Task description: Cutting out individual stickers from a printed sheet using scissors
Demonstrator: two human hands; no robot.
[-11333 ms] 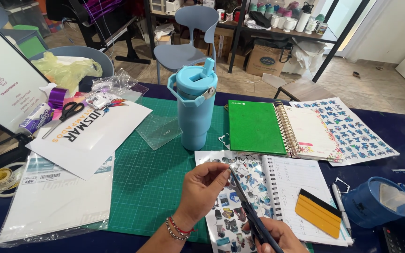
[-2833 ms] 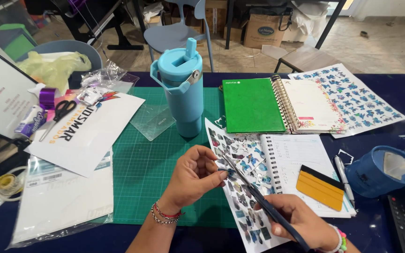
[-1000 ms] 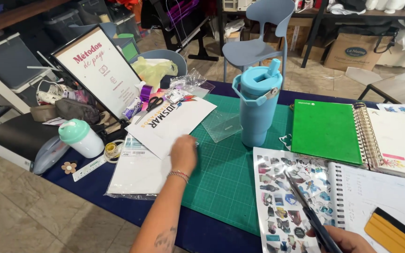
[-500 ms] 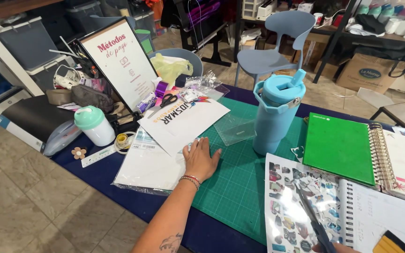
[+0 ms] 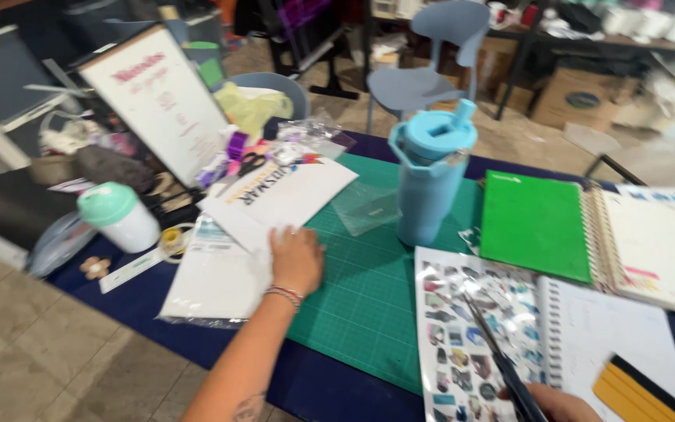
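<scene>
My left hand point(image 5: 297, 258) lies palm down on the edge of white sheets in a clear sleeve point(image 5: 216, 277), where they meet the green cutting mat point(image 5: 369, 305). A beaded bracelet is on that wrist. My right hand point(image 5: 556, 402) is at the bottom edge, only partly visible, holding black scissors point(image 5: 501, 363) that point up over a sticker sheet point(image 5: 470, 336) of small pictures. The sticker sheet lies on the mat's right side beside an open spiral notebook point(image 5: 611, 336).
A light blue tumbler with a lid point(image 5: 431, 184) stands on the mat. A green notebook point(image 5: 537, 223) and planner lie at right, a yellow squeegee point(image 5: 638, 395) at bottom right. A white jar point(image 5: 119, 219), tape roll, framed sign point(image 5: 158, 98) and clutter sit at left. Chairs stand behind.
My left hand left the sticker sheet and reached left onto the white sheets. My view swung left, then partly back. The right hand keeps the scissors over the sticker sheet.
</scene>
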